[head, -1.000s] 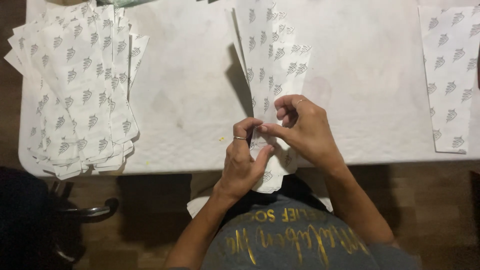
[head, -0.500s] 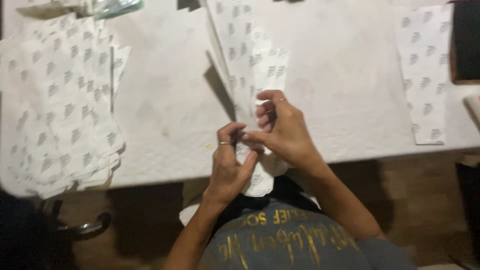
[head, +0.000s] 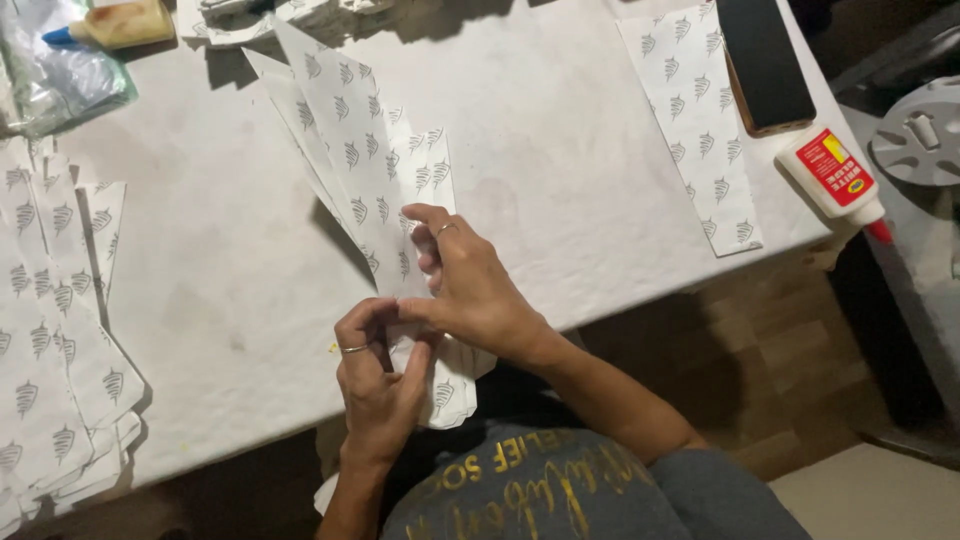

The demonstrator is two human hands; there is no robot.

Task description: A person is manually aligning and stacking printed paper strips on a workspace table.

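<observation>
A stack of long white printed paper sheets [head: 365, 170] lies fanned on the white table [head: 560, 170], its near end hanging over the table's front edge. My left hand [head: 380, 375] pinches the near end of the sheets from below, a ring on one finger. My right hand [head: 470, 285] presses down on the same sheets just above it, fingers curled over the paper.
A big pile of the same printed sheets [head: 50, 330] covers the table's left side. One single sheet [head: 700, 120] lies at the right, beside a dark phone [head: 765, 60] and a white glue bottle with a red tip [head: 835, 180]. A plastic bag [head: 50, 70] sits at the far left corner.
The camera has swung to the right, bringing the phone and glue bottle into view. Both hands stay on the near end of the sheets, still working the paper.
</observation>
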